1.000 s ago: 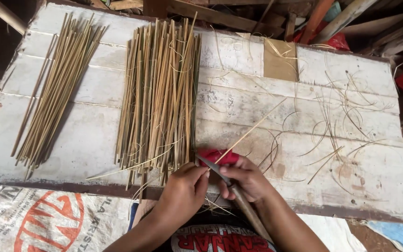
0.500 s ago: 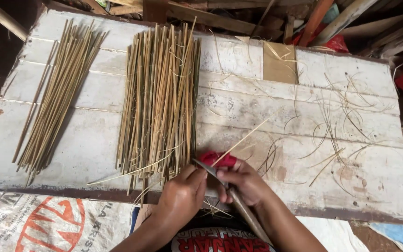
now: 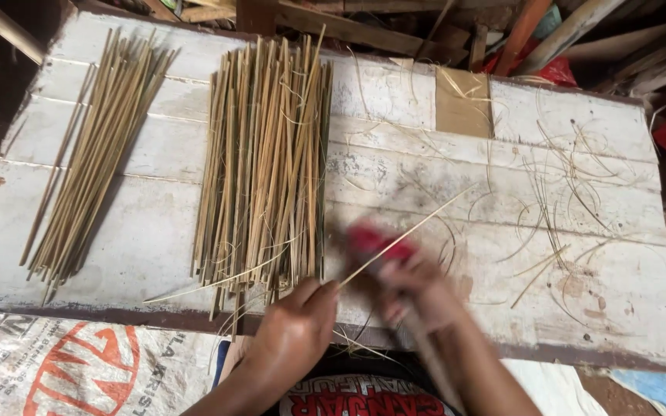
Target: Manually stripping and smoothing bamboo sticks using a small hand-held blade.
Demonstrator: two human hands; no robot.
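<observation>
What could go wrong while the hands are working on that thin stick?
The right hand is blurred, so it seems to move fast, close to the left hand pinching the thin stick. Fingers could get nicked or pricked. The stick looks slender and might snap. The middle bundle of sticks lies right beside the hands, so a bump could scatter it.

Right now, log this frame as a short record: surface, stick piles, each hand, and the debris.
surface: white painted plank table, worn
left pile: thin tan bamboo sticks, slanted
middle pile: larger bundle of bamboo sticks, roughly upright
left hand: pinching one thin bamboo splint
right hand: motion-blurred, on a red-handled tool
debris: curled bamboo shavings on the table's right side
</observation>
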